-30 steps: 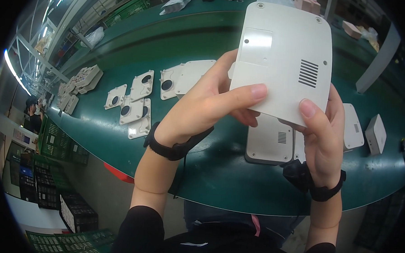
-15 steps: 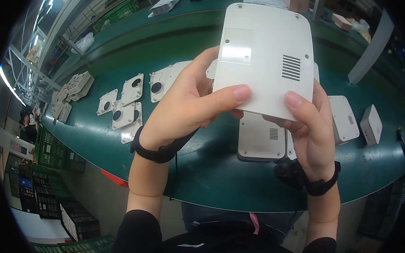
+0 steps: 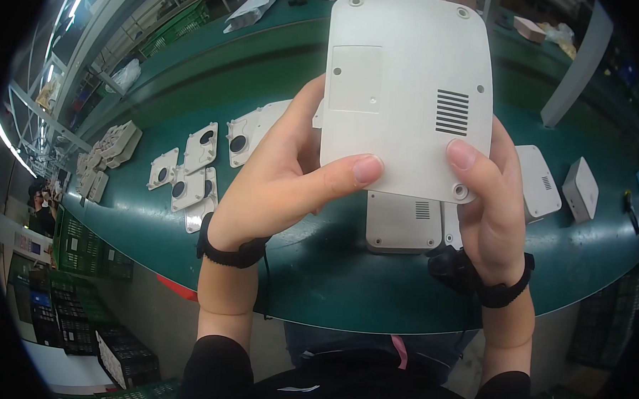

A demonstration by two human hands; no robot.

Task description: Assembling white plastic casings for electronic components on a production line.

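Both hands hold up a white plastic device housing point(image 3: 410, 75), its flat face with a slotted vent, screw holes and a rectangular recess turned toward me. My left hand point(image 3: 292, 173) grips the lower left, thumb on the face and fingers hidden behind. My right hand point(image 3: 494, 193) clasps the lower right side, its thumb below the vent near a corner hole. Under the held piece, a similar white housing point(image 3: 402, 223) lies on the green table point(image 3: 316, 285). Each wrist wears a black strap.
Left of my hands lie several white covers with round black parts point(image 3: 200, 148). Stacked white parts point(image 3: 115, 151) sit at the far left. Two more housings, one lying point(image 3: 539, 184) and one standing point(image 3: 581, 189), are at right. A grey post point(image 3: 578, 64) rises behind them. Crates point(image 3: 82, 243) stand left below.
The held housing has moved slightly up and left and now shows its face more squarely, with the glare on its recess gone. Both hands keep their grip.
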